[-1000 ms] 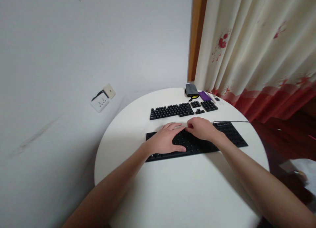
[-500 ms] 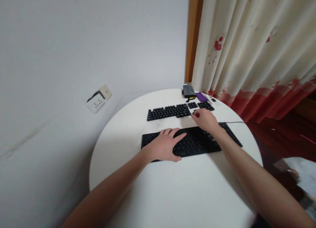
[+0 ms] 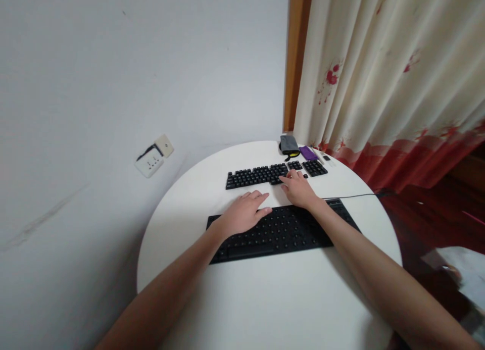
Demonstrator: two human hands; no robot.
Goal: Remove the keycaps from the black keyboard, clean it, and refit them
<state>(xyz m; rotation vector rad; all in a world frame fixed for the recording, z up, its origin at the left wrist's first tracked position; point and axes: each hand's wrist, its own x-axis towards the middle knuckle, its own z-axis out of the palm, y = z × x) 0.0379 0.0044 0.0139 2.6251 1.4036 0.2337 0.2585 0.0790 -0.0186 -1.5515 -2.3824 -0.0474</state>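
Note:
A black keyboard base (image 3: 282, 231) with bare switches, its keycaps off, lies across the white round table. My left hand (image 3: 244, 213) rests over its upper left part, fingers stretched out, holding nothing. Beyond the base sits a block of black keycaps (image 3: 252, 177) laid out in rows. My right hand (image 3: 299, 191) is at the right end of that block, fingers apart, with the index fingertip at the lowest row. Whether it presses a keycap is too small to tell. A single loose keycap (image 3: 305, 176) lies just right of the fingers.
Two smaller keycap groups, a narrow one (image 3: 294, 165) and a number pad set (image 3: 315, 168), sit at the back right. Behind them are a grey pouch (image 3: 289, 144) and a purple cloth (image 3: 308, 153). A cable (image 3: 352, 196) runs off the right table edge. A wall borders the left.
The keyboard base has shifted nearer and to the left. My left hand has moved to its upper edge. My right hand went slightly left, and its pinched fingers have spread.

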